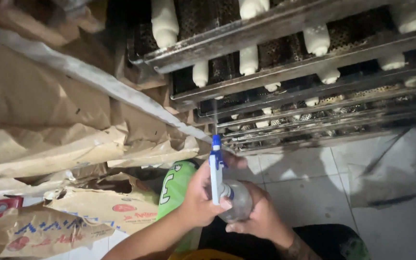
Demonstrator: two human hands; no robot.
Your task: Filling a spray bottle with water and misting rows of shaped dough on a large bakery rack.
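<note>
I have a clear plastic spray bottle (235, 201) low in the middle of my view, its blue-and-white trigger head (215, 168) pointing up toward twelve o'clock. My left hand (199, 195) is wrapped around the neck with the fingers curled over the trigger stem; my right hand (260, 216) cups the rounded belly from four o'clock, fingers pressed to the plastic. The bottle looks smooth and possibly wet, so I judge it could twist or slip in my palms. At one o'clock stands a rack of dark perforated metal trays (285, 58) carrying pale, soft, elongated dough pieces (164, 24); the nozzle sits just below the lowest tray edges, and a careless lift might knock them. Crumpled brown paper sacks (63, 144) pile at nine o'clock over glossy white floor tiles (304, 183).
</note>
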